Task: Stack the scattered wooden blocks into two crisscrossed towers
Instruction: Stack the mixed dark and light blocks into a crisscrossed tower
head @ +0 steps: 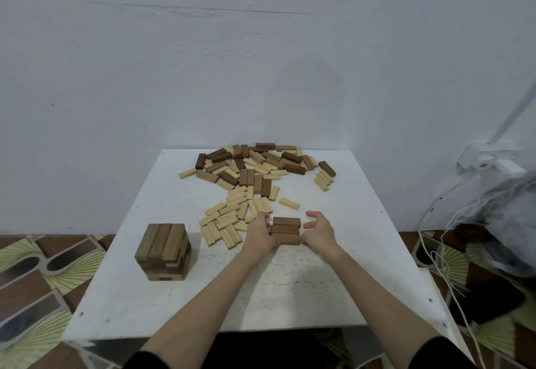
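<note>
White desk (290, 287): three dark blocks (286, 231) (long axes crosswise) between both hands; left hand (259, 235) touching, right hand (319, 232) beside, fingers spread; tower (163, 251) leftward.

Brown tower (163, 251) stands left of scattered blocks (255, 175).

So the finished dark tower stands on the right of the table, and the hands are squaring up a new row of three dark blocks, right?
Not quite: the head view shows the finished dark tower on the left of the table. The rest holds: the left hand and right hand flank three dark blocks.
</note>
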